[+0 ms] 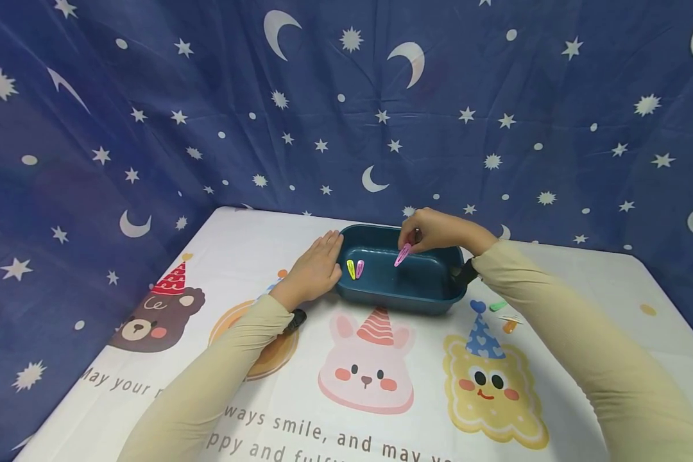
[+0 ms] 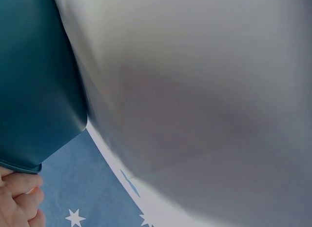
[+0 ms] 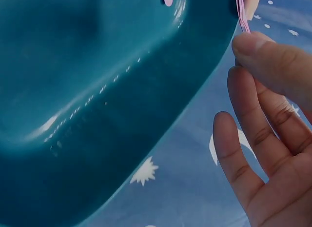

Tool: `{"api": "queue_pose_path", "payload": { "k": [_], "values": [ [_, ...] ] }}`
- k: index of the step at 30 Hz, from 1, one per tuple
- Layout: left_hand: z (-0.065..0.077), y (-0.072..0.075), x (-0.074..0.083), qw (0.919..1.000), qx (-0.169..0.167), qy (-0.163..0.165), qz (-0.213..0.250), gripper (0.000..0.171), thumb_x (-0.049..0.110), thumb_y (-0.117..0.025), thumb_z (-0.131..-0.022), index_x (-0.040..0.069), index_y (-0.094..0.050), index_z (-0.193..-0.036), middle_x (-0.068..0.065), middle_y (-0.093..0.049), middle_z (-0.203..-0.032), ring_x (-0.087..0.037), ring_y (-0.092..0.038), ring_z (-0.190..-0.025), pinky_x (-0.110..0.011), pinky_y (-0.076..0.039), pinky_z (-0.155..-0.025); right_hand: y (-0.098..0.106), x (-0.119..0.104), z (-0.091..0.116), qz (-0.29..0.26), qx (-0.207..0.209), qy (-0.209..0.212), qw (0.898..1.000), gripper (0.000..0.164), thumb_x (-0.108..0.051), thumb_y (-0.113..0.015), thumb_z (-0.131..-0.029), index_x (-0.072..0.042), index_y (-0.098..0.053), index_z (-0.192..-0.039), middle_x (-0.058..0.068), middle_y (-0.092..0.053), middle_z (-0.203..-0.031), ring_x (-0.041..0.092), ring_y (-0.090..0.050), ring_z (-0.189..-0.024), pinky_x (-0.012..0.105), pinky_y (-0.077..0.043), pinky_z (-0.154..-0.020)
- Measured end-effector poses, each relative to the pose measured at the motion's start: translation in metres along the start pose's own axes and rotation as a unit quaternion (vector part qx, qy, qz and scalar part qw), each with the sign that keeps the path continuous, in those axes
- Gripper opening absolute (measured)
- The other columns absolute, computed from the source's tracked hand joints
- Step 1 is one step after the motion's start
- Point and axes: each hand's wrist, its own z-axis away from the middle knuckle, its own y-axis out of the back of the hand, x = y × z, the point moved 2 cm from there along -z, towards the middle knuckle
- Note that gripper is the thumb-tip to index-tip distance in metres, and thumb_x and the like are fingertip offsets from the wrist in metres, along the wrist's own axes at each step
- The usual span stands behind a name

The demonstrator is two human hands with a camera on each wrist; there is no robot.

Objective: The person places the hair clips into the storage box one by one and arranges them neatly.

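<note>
A dark teal rectangular basin (image 1: 395, 303) stands on the table. My left hand (image 1: 317, 266) rests against its left end with fingers extended; in the left wrist view, the fingers (image 2: 22, 197) touch just below the rim. Over the basin's right half, my right hand (image 1: 433, 230) pinches a pink snap hair clip (image 1: 402, 255) between thumb and finger. The right wrist view shows that clip (image 3: 241, 12) at the thumb tip, the other fingers spread. Side by side on the basin floor, at the left, lie a yellow hair clip (image 1: 351, 269) and another pink hair clip (image 1: 360, 269).
Right of the basin, beside the right forearm, lie a green clip (image 1: 498, 306) and a small orange item (image 1: 509, 326), partly covered by the sleeve. A white cartoon-print cloth (image 1: 300, 417) covers the table. Blue star-patterned curtains (image 1: 346, 128) hang behind and at left.
</note>
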Motion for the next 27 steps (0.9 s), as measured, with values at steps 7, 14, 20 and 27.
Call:
{"api": "queue_pose_path", "payload": {
  "k": [7,14,20,27],
  "values": [
    [0.000,0.001,0.000,1.0000,-0.002,0.000,0.002,0.060,0.018,-0.039,-0.093,-0.008,-0.024,-0.145,-0.020,-0.022,-0.154,-0.030,-0.017,-0.146,-0.040,-0.014,-0.120,-0.010,0.004,-0.015,-0.009,-0.010,0.009,1.000,0.013,-0.001,-0.073,-0.076,-0.002,-0.074,-0.089,0.006,-0.071,-0.084,0.011,-0.058,-0.070,0.029,-0.057,-0.070],
    [0.000,0.001,0.000,1.0000,0.000,-0.003,0.001,0.060,0.018,-0.038,-0.093,-0.008,-0.024,-0.145,-0.021,-0.023,-0.154,-0.032,-0.019,-0.145,-0.041,-0.015,-0.120,-0.020,0.006,-0.027,-0.016,-0.024,-0.001,1.000,0.012,-0.002,-0.073,-0.077,-0.002,-0.074,-0.089,0.007,-0.071,-0.085,0.010,-0.058,-0.069,0.024,-0.055,-0.067],
    [0.001,0.000,-0.001,1.0000,0.002,-0.003,0.002,0.060,0.018,-0.038,-0.093,-0.008,-0.024,-0.145,-0.021,-0.023,-0.154,-0.031,-0.018,-0.145,-0.041,-0.015,-0.120,-0.028,0.011,-0.035,-0.022,-0.026,-0.008,0.999,0.012,0.000,-0.072,-0.077,-0.001,-0.074,-0.089,0.008,-0.072,-0.085,0.010,-0.058,-0.068,0.021,-0.053,-0.064],
    [0.000,-0.001,-0.001,1.0000,-0.002,0.001,0.001,0.060,0.019,-0.038,-0.093,-0.008,-0.023,-0.146,-0.021,-0.022,-0.154,-0.030,-0.017,-0.146,-0.040,-0.014,-0.120,-0.037,0.015,-0.044,-0.028,-0.031,0.007,0.999,0.010,0.001,-0.071,-0.077,-0.002,-0.074,-0.086,0.008,-0.072,-0.083,0.009,-0.058,-0.069,0.022,-0.053,-0.064]
  ]
}}
